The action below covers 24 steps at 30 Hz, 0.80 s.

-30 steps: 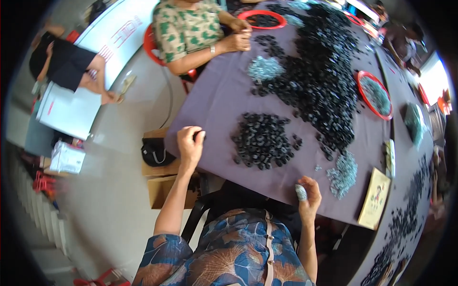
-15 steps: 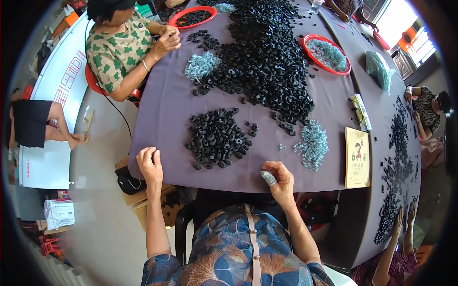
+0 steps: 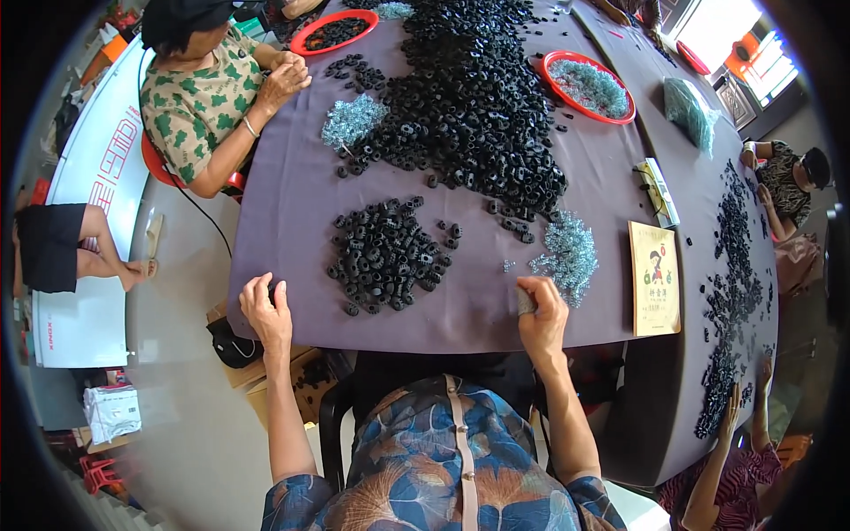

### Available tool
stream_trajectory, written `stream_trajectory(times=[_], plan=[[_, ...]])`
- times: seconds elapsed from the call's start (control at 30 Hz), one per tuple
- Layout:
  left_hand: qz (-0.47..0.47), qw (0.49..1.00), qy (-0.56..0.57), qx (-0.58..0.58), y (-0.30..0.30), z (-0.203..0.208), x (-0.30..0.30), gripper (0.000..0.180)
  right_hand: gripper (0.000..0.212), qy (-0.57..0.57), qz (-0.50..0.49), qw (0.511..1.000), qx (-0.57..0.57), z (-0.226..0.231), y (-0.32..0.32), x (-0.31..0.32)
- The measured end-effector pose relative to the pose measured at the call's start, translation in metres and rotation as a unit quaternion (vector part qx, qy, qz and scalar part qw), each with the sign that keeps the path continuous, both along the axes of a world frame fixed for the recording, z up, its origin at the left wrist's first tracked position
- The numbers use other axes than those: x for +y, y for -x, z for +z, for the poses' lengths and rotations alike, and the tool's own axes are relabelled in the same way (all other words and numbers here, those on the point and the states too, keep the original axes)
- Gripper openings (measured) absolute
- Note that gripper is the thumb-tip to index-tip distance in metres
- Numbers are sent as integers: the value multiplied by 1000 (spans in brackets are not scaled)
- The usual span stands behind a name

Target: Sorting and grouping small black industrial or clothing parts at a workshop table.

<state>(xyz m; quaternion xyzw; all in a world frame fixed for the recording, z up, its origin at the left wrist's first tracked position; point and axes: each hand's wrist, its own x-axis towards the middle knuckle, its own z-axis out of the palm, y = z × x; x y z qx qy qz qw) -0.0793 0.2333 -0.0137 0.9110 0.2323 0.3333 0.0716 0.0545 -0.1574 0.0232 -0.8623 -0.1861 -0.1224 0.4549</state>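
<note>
My left hand (image 3: 268, 311) rests at the table's front edge, left of a small pile of black ribbed plastic pieces (image 3: 390, 257). Its fingers are loosely bent with the thumb apart, and nothing shows in it. My right hand (image 3: 544, 317) is closed, fingers curled, at the near side of a heap of small clear bluish plastic pieces (image 3: 568, 255). A grey covering (image 3: 526, 302) shows at its thumb. Whatever its fingertips hold, if anything, is hidden. A few clear bits (image 3: 508, 265) lie just left of that heap.
A big mound of black pieces (image 3: 478, 106) fills the table's middle. Red trays hold clear pieces (image 3: 591, 88) and black pieces (image 3: 335, 34). A yellow booklet (image 3: 655, 279) and a white box (image 3: 657, 193) lie at right. A co-worker (image 3: 212, 97) sits at left; others are at the right.
My right hand has moved right and forward toward the clear pieces, its fingers curling downward. My left hand has shifted slightly left. The whole view has swung a little.
</note>
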Motion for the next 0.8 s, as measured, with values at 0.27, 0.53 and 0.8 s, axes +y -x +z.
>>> stream_trajectory(times=[0.27, 0.53, 0.8], plan=[[5, 1000, 4, 5, -2, -1, -2, 24, 26, 64, 61, 995, -40, 3, -23, 25], [12, 1000, 11, -1, 0, -3, -1, 24, 22, 48, 15, 998, -40, 12, -49, 24], [15, 999, 29, -43, -1, 1, -2, 24, 28, 179, 16, 980, -90, 5, -36, 5]])
